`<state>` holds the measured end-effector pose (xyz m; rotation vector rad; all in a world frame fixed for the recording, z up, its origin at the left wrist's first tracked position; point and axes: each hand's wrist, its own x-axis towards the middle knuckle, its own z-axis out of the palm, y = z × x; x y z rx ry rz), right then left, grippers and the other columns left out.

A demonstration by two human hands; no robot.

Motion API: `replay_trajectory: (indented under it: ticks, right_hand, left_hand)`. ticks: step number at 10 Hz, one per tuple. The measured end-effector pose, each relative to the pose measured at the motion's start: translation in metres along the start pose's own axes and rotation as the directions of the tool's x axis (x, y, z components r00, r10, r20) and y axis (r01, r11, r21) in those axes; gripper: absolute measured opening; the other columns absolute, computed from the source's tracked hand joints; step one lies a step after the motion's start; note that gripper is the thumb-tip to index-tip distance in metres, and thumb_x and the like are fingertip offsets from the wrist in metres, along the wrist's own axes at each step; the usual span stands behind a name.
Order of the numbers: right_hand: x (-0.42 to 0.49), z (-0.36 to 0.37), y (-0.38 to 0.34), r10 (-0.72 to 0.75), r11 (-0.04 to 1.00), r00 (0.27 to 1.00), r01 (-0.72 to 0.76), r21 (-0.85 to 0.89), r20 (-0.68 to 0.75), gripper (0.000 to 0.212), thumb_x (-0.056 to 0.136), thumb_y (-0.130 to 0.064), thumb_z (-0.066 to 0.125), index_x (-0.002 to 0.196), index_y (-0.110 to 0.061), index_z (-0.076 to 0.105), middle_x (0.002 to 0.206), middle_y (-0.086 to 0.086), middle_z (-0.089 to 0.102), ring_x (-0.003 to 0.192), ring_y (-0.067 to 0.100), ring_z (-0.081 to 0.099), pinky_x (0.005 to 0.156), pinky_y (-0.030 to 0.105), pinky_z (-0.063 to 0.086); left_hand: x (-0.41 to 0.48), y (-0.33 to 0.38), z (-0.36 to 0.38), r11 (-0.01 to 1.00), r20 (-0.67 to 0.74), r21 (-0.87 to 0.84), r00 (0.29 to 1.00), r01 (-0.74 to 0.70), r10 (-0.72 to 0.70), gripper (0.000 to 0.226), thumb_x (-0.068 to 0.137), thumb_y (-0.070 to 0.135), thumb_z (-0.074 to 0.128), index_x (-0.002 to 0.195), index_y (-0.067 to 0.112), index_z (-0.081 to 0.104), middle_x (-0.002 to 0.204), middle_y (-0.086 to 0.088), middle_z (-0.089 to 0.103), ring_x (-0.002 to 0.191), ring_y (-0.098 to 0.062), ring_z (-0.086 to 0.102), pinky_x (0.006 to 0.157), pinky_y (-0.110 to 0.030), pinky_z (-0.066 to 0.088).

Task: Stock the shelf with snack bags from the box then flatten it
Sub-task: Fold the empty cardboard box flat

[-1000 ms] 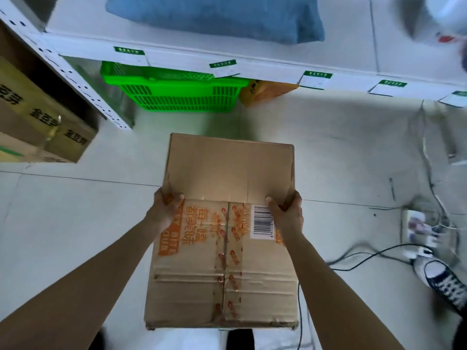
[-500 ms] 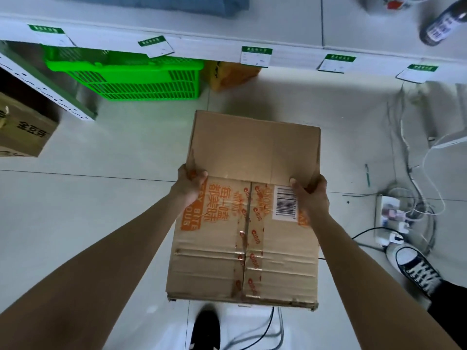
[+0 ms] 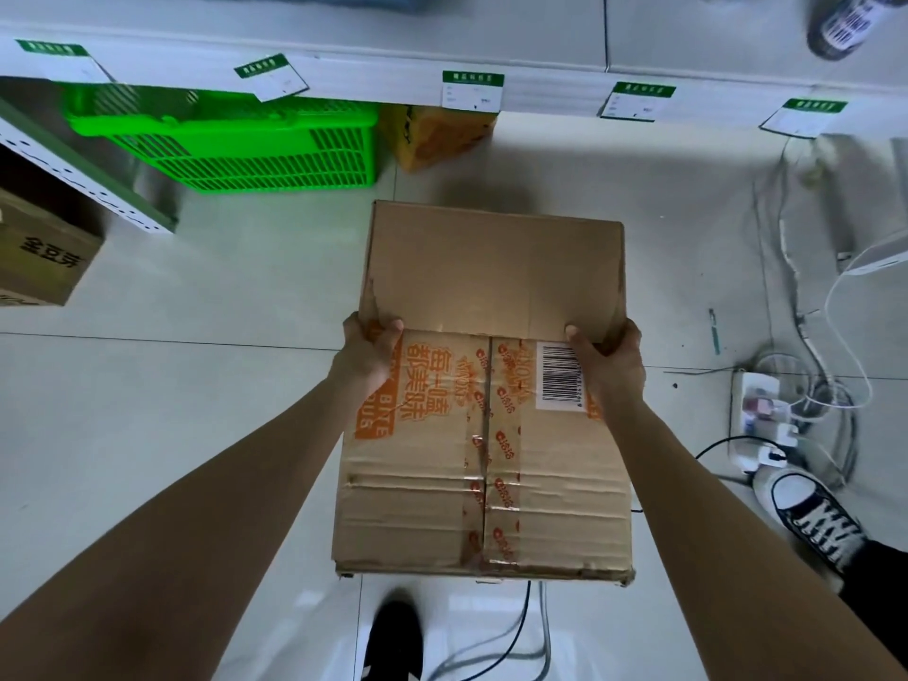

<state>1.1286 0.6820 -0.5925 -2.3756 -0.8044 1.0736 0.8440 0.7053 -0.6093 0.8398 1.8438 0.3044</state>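
I hold a brown cardboard box (image 3: 491, 267) with orange print, a barcode label and a taped seam, above the pale tiled floor. My left hand (image 3: 368, 351) grips its left edge at the fold. On the right edge, at the same height, sits my right hand (image 3: 609, 356). The box's contents are hidden. The white shelf edge (image 3: 368, 86) with green-topped price tags runs across the top. An orange snack bag (image 3: 437, 135) lies under the shelf.
A green plastic basket (image 3: 236, 145) stands under the shelf at left. Another cardboard box (image 3: 44, 253) sits far left. A power strip (image 3: 756, 415) with tangled cables lies at right, beside a person's black sneaker (image 3: 815, 523). A dark bottle (image 3: 845, 22) stands on the shelf.
The view has shifted right and down along the shelf. The box sits a little further right in view, still gripped by both hands at the same places.
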Motion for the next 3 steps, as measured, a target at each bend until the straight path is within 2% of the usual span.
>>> replay_trajectory:
  ticks: [1, 2, 3]
  right_hand:
    - [-0.017, 0.001, 0.013, 0.050, 0.999, 0.999, -0.050, -0.003, -0.012, 0.098, 0.060, -0.086, 0.045, 0.138, -0.027, 0.036, 0.128, 0.004, 0.059, 0.119, 0.035, 0.055, 0.104, 0.063, 0.037]
    - [-0.070, -0.008, 0.040, 0.047, 0.998, 0.999, -0.047, 0.045, -0.006, 0.085, 0.072, -0.083, 0.034, 0.128, -0.021, 0.046, 0.124, 0.006, 0.060, 0.115, 0.035, 0.055, 0.101, 0.061, 0.041]
    - [-0.162, -0.030, 0.088, 0.130, 0.991, 0.991, -0.130, 0.029, -0.017, 0.078, 0.076, -0.072, 0.032, 0.131, -0.018, 0.050, 0.130, 0.009, 0.060, 0.119, 0.036, 0.053, 0.104, 0.053, 0.039]
  left_hand:
    - [-0.033, -0.010, 0.000, 0.974, -0.040, 0.224, 0.999, -0.019, 0.029, 0.071, 0.090, 0.073, 0.034, 0.136, 0.020, 0.029, 0.104, -0.002, 0.063, 0.095, -0.032, 0.067, 0.089, -0.047, 0.054]
    - [-0.084, -0.042, -0.008, 0.915, 0.005, 0.402, 1.000, -0.026, 0.026, 0.072, 0.087, 0.077, 0.030, 0.129, 0.019, 0.034, 0.096, -0.001, 0.063, 0.078, -0.025, 0.066, 0.076, -0.042, 0.057]
    - [-0.146, -0.101, -0.016, 0.842, 0.062, 0.539, 0.997, -0.004, -0.036, 0.064, 0.091, 0.069, 0.032, 0.131, 0.019, 0.032, 0.098, -0.002, 0.066, 0.086, -0.026, 0.067, 0.074, -0.034, 0.050]
